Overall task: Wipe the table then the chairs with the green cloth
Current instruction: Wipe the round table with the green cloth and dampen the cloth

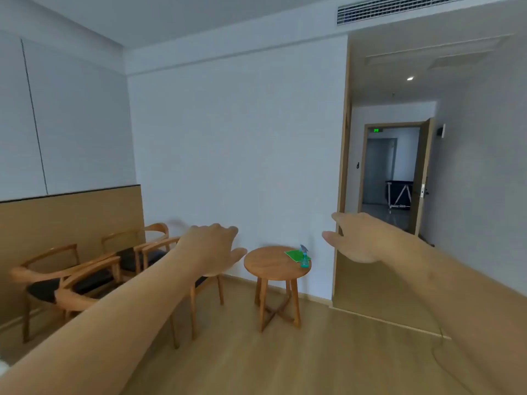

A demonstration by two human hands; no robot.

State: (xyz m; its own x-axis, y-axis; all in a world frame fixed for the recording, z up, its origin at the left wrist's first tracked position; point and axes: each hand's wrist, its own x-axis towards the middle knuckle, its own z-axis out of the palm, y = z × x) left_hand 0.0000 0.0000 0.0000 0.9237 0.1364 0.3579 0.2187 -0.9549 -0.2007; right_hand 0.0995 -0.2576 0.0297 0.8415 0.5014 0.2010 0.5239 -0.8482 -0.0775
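A small round wooden table (271, 266) stands by the white wall some way ahead. On its far right part lies the folded green cloth (293, 254), with a blue spray bottle (304, 256) standing at the cloth's right edge. Wooden chairs with dark seats line the left wall: one near (48, 283), one farther back (134, 249), and a third (196, 283) partly hidden behind my left arm. My left hand (212, 249) and my right hand (356, 238) are stretched out in the air, well short of the table, fingers relaxed, holding nothing.
A wood-panelled wall section (368, 280) stands right of the table. Beyond it a corridor leads to an open door (425, 178). Light wooden floor (285, 360) lies between me and the table.
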